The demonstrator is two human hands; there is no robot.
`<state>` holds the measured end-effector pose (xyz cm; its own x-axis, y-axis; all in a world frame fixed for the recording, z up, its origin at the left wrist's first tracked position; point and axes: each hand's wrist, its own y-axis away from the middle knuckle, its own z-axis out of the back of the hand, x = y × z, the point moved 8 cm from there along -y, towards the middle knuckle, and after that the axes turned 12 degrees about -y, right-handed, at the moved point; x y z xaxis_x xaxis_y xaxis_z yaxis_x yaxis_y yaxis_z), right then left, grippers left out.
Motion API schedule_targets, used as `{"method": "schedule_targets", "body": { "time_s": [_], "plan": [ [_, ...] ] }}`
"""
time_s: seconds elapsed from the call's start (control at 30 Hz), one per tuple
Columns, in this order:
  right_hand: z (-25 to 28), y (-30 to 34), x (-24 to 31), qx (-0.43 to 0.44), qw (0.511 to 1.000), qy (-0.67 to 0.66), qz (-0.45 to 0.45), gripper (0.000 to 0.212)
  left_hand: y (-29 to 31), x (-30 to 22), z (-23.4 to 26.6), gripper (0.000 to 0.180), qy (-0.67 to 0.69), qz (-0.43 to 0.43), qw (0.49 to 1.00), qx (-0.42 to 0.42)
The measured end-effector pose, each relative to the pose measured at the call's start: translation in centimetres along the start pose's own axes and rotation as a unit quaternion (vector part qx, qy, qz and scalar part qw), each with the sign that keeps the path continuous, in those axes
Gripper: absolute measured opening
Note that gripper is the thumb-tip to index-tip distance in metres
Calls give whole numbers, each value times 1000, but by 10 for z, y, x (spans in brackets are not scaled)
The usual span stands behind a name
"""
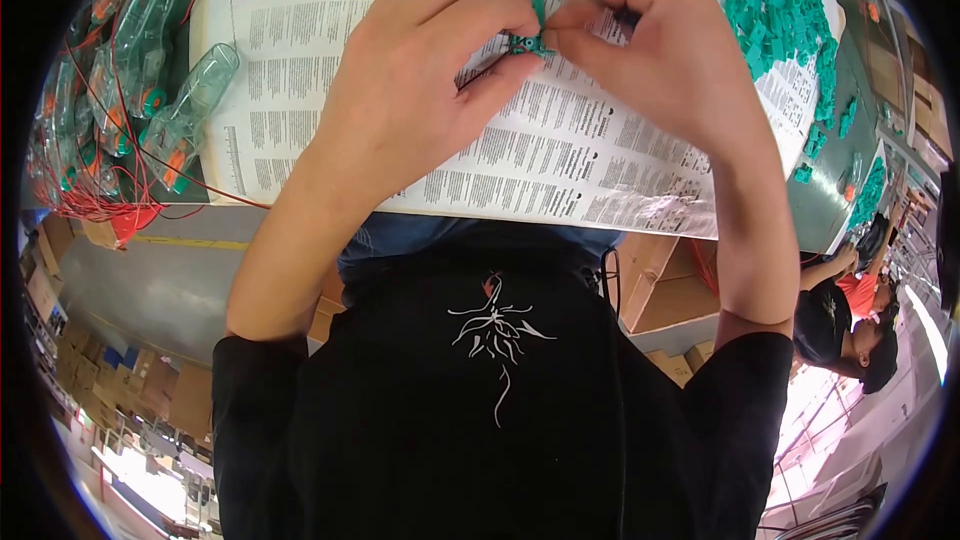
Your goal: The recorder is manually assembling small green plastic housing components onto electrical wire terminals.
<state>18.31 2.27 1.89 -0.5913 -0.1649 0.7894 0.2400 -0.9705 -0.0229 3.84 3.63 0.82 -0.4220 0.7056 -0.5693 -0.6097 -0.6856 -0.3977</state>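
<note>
The left hand [425,65] pinches a small green part [527,44] at twelve o'clock, apparently steadying it for the right hand [675,50], bunched at its three-o'clock edge, grasp unclear.

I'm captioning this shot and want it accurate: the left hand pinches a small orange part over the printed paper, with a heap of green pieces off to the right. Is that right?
Not quite: the head view shows that the small part is green, not orange. The left hand does pinch it over the printed paper, with the heap of green pieces to the right.
</note>
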Motion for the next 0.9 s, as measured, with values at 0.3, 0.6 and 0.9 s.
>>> {"method": "schedule_targets", "body": {
  "time_s": [0.3,0.6,0.9],
  "plan": [
    [-3,2,-33,37,972,-137,-189,17,6,-2,1,17,19,31,999,-18],
    [-5,-1,-30,61,973,-120,-186,12,18,-4,1,11,-137,164,976,-42],
    [24,30,-4,-131,982,-132,-43,15,16,-4,-6,7,-163,154,974,-39]
  ]
}}
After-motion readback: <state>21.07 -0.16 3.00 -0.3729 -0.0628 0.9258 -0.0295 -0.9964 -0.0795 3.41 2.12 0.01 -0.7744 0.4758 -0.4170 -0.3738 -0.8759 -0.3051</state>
